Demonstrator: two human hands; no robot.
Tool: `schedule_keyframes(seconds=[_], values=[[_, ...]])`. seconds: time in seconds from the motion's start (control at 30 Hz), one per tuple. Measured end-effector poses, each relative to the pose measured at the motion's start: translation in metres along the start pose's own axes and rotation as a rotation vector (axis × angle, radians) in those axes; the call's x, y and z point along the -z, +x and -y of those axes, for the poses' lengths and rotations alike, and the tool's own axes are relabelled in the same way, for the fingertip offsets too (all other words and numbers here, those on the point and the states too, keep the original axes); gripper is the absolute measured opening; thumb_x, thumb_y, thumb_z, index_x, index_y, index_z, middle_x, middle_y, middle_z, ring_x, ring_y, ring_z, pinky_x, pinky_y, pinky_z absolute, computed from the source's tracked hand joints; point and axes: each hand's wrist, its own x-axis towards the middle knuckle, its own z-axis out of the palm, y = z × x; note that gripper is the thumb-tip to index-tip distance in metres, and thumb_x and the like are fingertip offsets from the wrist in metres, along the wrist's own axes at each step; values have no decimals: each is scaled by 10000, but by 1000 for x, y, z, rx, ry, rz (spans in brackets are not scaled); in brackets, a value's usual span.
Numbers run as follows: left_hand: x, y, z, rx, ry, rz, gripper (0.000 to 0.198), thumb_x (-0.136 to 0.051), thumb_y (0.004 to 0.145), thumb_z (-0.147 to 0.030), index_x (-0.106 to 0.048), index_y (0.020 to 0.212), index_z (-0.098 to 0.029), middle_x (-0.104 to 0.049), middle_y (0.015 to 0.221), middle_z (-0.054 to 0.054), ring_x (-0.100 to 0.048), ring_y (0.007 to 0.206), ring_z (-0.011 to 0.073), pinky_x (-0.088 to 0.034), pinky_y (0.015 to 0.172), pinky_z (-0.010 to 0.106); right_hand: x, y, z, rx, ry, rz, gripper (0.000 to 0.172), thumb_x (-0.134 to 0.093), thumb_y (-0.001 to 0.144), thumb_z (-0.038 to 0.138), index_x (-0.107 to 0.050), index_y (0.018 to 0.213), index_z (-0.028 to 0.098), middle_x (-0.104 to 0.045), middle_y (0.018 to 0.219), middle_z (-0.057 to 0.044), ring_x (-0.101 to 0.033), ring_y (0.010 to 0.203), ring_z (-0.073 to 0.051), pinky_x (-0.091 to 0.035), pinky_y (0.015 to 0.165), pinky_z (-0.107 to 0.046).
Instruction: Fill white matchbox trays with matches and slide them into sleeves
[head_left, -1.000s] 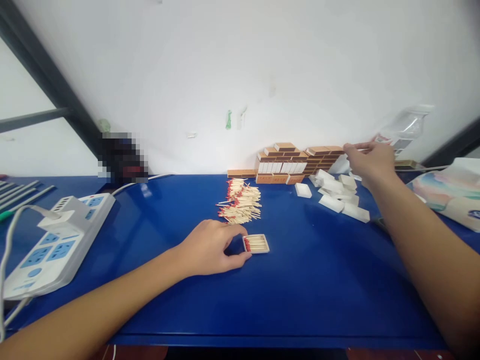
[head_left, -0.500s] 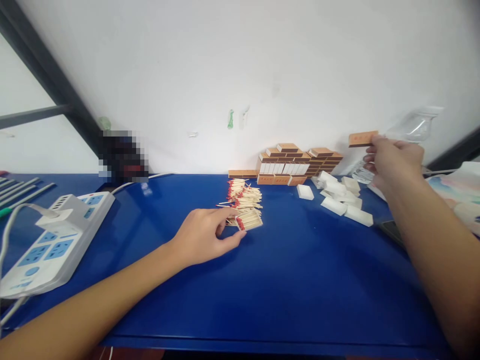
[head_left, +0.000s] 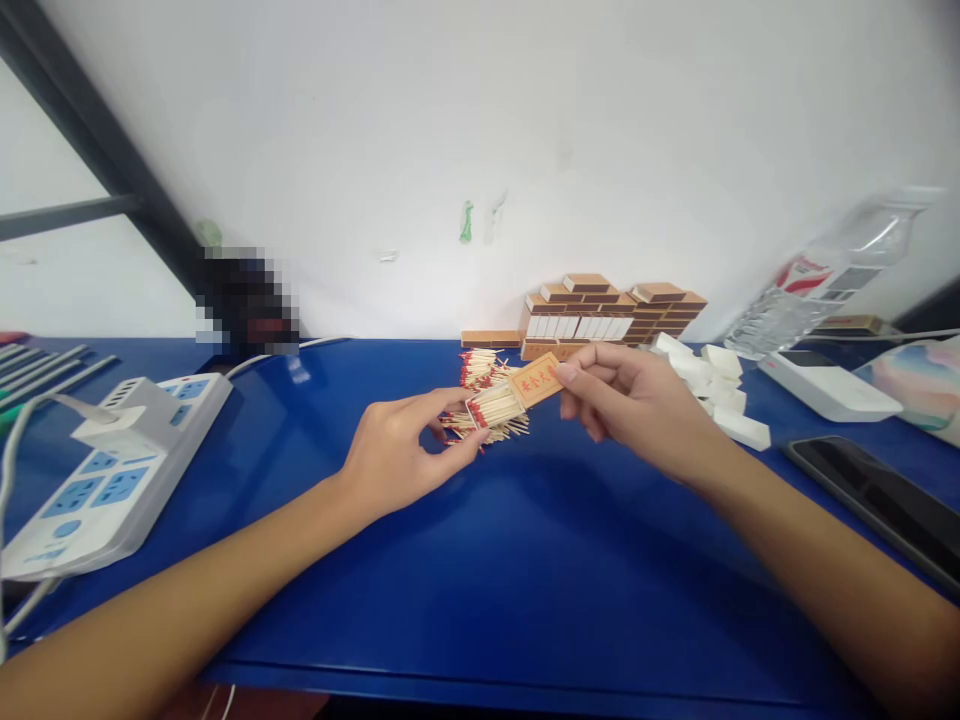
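red-tipped matches (head_left: 496,406) lie in a tray (head_left: 472,414) pinched by the left fingers (head_left: 456,461); right fingers (head_left: 592,388) hold an orange sleeve (head_left: 537,380).

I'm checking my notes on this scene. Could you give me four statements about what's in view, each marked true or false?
1. The left hand holds a matchbox tray. True.
2. The matchbox tray has no matches in it. False: red-headed matches lie in it.
3. The right hand holds a matchbox sleeve. True.
4. The smartphone lies beside the power strip. False: the smartphone lies far right, the power strip far left.
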Motion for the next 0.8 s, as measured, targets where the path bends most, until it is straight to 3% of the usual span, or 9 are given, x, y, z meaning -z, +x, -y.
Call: schedule_keyframes(seconds=[0.1, 0.17, 0.3, 0.43, 0.8], values=[[-1, 0, 0, -12, 9, -9, 289, -740, 889, -331, -729, 1146, -200, -803, 919, -5, -716, 661, 101, -583, 619, 215, 2, 0, -3, -22, 13, 34, 331, -646, 964, 527, -575, 888, 213, -673, 688, 15, -536, 448, -83, -351, 410, -233], [-1, 0, 0, -15, 10, -5, 297, -732, 897, -335, -723, 1160, -198, -805, 962, 2, -724, 680, 104, -587, 621, 216, 1, 0, -4, -30, 42, 28, 304, -634, 975, 517, -566, 1048, 230, -679, 707, 25, -550, 447, -93, -344, 403, -235], [-1, 1, -1, 4, 8, 2, 302, -731, 894, -337, -724, 1167, -206, -806, 977, -1, -727, 686, 101, -591, 628, 212, 0, 0, -5, -1, 34, 56, 421, -604, 999, 499, -520, 1332, 257, -662, 731, 35, -573, 474, -103, -357, 407, -240], [1, 2, -3, 34, -10, -6, 294, -743, 885, -340, -731, 1148, -209, -806, 950, -12, -718, 652, 89, -601, 654, 206, 0, -2, -6, 9, 4, 109, 393, -581, 1011, 498, -569, 1310, 242, -651, 719, 25, -576, 495, -107, -371, 412, -244], [2, 3, -4, 52, -31, -80, 316, -778, 869, -360, -738, 1139, -202, -816, 938, -7, -724, 626, 91, -630, 686, 209, -1, -5, -2, 47, 4, 91, 400, -595, 998, 518, -568, 1281, 237, -665, 721, 18, -577, 503, -118, -389, 431, -260]])
